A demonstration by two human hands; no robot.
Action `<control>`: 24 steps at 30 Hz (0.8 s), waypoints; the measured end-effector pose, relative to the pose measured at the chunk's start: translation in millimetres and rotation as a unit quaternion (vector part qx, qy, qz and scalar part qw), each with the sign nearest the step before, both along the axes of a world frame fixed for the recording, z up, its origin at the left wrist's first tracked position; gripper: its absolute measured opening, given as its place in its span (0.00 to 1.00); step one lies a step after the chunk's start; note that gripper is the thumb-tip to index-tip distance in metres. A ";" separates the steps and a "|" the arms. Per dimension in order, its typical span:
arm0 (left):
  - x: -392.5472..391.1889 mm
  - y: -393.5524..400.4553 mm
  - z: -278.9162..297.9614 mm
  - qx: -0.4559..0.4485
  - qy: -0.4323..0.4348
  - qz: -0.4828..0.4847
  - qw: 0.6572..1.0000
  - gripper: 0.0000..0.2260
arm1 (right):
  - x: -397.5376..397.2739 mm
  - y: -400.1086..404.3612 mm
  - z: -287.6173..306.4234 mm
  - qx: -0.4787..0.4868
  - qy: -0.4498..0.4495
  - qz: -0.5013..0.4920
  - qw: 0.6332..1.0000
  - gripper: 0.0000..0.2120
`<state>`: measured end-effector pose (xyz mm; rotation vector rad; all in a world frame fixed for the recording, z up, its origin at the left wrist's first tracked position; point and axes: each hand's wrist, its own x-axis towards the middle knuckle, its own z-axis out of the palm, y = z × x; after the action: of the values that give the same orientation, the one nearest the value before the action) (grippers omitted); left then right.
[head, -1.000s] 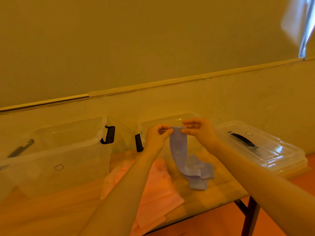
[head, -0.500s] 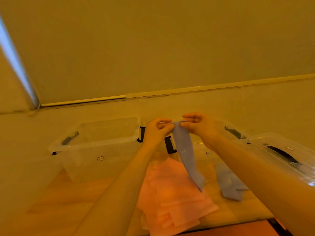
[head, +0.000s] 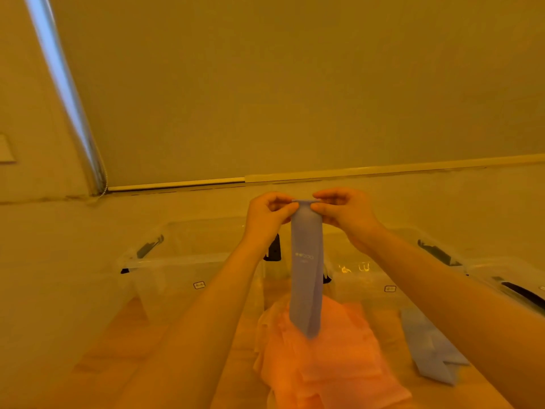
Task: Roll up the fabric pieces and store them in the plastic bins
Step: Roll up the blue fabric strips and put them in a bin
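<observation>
Two bins are set below and beyond the fingers. One blue strip is pinched at its top edge by the left hand and right hand, equally near; its long axis hangs straight down over the pink pile.

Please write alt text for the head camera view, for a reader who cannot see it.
Two bare hands, left hand and right hand, pinch the top edge of a hanging blue fabric strip. Below lie pink fabric pieces, with clear plastic bins behind on a wooden table.
</observation>
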<state>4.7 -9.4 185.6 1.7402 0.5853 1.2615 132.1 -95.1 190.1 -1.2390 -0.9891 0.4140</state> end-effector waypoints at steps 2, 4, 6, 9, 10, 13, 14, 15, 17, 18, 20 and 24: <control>-0.7 -0.2 3.6 0.004 0.007 -0.003 1.000 0.04 | -0.4 0.9 0.6 0.001 -0.009 -0.006 1.000 0.09; -0.1 -1.9 3.0 0.005 0.016 -0.011 1.000 0.05 | 0.8 0.8 -2.1 0.000 -0.008 -0.010 1.000 0.08; 1.8 -4.4 -0.5 -0.001 0.022 -0.018 1.000 0.06 | 3.1 -0.8 -6.5 -0.005 0.002 -0.012 1.000 0.07; 6.5 -8.6 -7.4 -0.011 0.034 -0.025 0.999 0.04 | 8.0 -5.1 -14.8 -0.011 0.028 0.001 1.000 0.07; 8.1 -9.7 -9.8 -0.014 0.039 -0.026 0.999 0.04 | 9.8 -6.8 -17.6 -0.014 0.033 0.005 0.999 0.06; 11.8 -14.0 -16.7 -0.023 0.049 -0.024 0.998 0.03 | 14.4 -11.5 -24.8 -0.026 0.039 0.009 0.999 0.06; 12.8 -15.1 -18.6 -0.026 0.049 -0.024 0.998 0.03 | 15.7 -12.9 -26.5 -0.028 0.044 0.012 0.999 0.06; 13.6 -16.1 -20.3 -0.028 0.050 -0.025 0.998 0.03 | 16.8 -14.1 -27.7 -0.030 0.048 0.015 0.998 0.06; 15.5 -17.0 -22.8 -0.031 0.052 -0.025 0.998 0.03 | 18.0 -16.7 -28.8 -0.030 0.051 0.025 0.998 0.05; 16.1 -17.2 -23.6 -0.032 0.055 -0.023 0.998 0.03 | 18.4 -17.5 -29.0 -0.030 0.049 0.027 0.998 0.05; 16.7 -17.5 -24.5 -0.034 0.061 -0.021 0.997 0.04 | 19.2 -18.7 -29.9 -0.036 0.045 0.026 0.998 0.05; 13.7 -18.1 -25.7 -0.042 0.069 -0.044 0.996 0.05 | 20.0 -20.9 -33.7 -0.055 0.042 0.041 0.997 0.05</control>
<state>18.4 -27.5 159.9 1.7718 0.6255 1.0469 152.2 -115.9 156.4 -1.2719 -0.9572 0.5880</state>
